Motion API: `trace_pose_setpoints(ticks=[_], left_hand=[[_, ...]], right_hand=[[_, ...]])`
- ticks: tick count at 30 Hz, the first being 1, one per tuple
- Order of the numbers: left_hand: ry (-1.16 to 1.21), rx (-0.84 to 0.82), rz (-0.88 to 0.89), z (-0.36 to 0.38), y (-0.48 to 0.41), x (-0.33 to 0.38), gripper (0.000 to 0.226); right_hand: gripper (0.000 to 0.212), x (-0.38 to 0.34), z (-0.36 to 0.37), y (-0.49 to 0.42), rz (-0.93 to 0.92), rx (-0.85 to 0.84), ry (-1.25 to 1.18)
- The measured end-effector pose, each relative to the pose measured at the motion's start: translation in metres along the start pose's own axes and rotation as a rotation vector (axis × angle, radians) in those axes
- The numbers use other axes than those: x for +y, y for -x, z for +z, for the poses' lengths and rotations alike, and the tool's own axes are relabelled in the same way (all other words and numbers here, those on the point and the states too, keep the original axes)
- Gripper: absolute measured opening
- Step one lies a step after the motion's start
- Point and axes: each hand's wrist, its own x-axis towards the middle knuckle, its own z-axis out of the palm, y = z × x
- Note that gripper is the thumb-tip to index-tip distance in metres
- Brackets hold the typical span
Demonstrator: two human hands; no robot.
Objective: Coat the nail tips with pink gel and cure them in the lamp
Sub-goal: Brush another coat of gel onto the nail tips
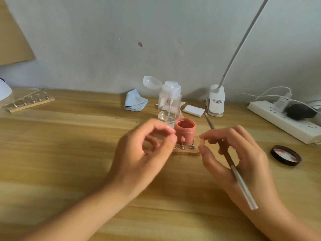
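A pink-coated nail tip stands on a metal post of the wooden strip, between the two hands. Just beyond the left fingertips sits the open jar, full of pink gel. The right hand grips the brush, bristles pointing away. The left hand is curled and blurred; what it pinches, if anything, is unclear. Right of the grip lies a black lid, smeared pink inside. The clip lamp label is unreadable.

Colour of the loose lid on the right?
The lid is black, with a white inner face smeared pink; head view.
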Motion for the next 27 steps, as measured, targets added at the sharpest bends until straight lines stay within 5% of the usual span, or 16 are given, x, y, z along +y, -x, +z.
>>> trace_pose_setpoints(ticks=[2,6,13,27], left_hand=[[-0.228,0.073,0.041,-0.014,-0.010,-0.009,0.022],[-0.507,-0.195,-0.233,-0.032,-0.018,-0.031,0.055],[-0.349,-0.249,-0.114,-0.026,-0.017,-0.040,0.013],[-0.391,-0.218,-0.038,-0.025,-0.013,-0.034,0.020]], right_hand=[[0.011,0.007,-0.003,-0.003,0.108,0.001,-0.079],[0.012,0.020,-0.003,-0.004,0.292,-0.053,-0.157],[0.011,0.030,-0.003,-0.005,0.399,-0.147,-0.185],[0.014,0.031,0.000,-0.004,0.337,-0.189,-0.133]])
